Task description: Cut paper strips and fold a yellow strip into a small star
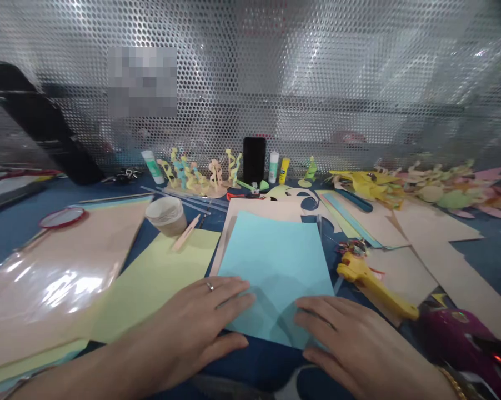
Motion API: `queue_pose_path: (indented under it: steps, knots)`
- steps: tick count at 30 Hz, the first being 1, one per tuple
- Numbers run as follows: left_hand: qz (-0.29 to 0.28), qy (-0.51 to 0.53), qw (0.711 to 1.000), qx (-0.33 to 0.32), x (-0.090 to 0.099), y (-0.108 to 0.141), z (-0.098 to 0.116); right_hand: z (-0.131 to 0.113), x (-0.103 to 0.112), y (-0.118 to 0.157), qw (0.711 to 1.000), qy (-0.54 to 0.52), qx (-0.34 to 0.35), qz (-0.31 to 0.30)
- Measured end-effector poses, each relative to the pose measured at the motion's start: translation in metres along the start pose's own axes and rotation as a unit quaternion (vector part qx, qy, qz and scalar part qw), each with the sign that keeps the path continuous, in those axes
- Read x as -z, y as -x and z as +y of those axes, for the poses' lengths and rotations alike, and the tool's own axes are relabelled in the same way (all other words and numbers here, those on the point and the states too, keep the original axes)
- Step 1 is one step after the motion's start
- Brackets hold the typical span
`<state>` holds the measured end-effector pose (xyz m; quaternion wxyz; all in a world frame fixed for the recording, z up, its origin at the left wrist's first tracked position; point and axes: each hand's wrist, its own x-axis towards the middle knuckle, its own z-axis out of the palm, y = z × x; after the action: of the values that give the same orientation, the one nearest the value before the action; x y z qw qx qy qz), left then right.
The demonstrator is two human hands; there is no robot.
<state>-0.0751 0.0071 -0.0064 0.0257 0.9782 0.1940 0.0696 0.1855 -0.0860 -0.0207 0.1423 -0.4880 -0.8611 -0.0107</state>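
Observation:
A sheet of light blue paper lies flat in front of me, on top of a pale pink sheet. My left hand rests on its lower left part, fingers stretched out and the thumb by the near edge; a ring is on one finger. Across from it, my right hand touches the lower right part with its fingers extended. Neither hand grips anything. Just left of the blue sheet is a yellow-green sheet, partly under my left forearm.
A paper cup and a box cutter are at left, near a shiny plastic-covered pink stack. To the right lie a yellow glue gun and a purple device. Glue sticks, a phone and paper figures line the back.

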Motion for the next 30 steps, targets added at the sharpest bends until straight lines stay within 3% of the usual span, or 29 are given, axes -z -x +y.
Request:
queue_pose_path:
  steps: [3, 9, 16, 19, 22, 25, 28, 30]
  knots:
    - [0.003, -0.009, 1.000, -0.009, -0.006, -0.004, -0.001, 0.001, -0.002, 0.001, 1.000, 0.009, 0.003, 0.007]
    - [0.082, -0.078, 0.990, -0.084, -0.010, -0.005, 0.000, 0.001, -0.001, 0.000, 1.000, 0.006, 0.004, 0.014]
    - [0.120, -0.066, 0.987, -0.085, -0.008, 0.004, 0.000, 0.000, 0.002, -0.003, 0.999, -0.022, 0.018, 0.032]
    - [0.093, -0.027, 0.994, -0.041, -0.005, 0.007, -0.001, 0.003, 0.002, -0.003, 0.998, -0.062, -0.014, 0.002]
    - [0.028, 0.072, 0.995, 0.056, -0.002, 0.006, -0.005, 0.009, 0.001, -0.001, 0.987, -0.125, -0.099, -0.034]
    - [-0.025, 0.190, 0.963, 0.188, -0.001, 0.001, -0.012, 0.016, 0.000, 0.001, 0.967, -0.156, -0.196, -0.051]
    - [-0.030, 0.211, 0.941, 0.264, -0.001, -0.002, -0.017, 0.021, -0.001, -0.001, 0.945, -0.162, -0.278, -0.059]
    - [-0.001, 0.162, 0.952, 0.260, -0.002, -0.001, -0.018, 0.023, 0.000, -0.003, 0.932, -0.173, -0.311, -0.073]
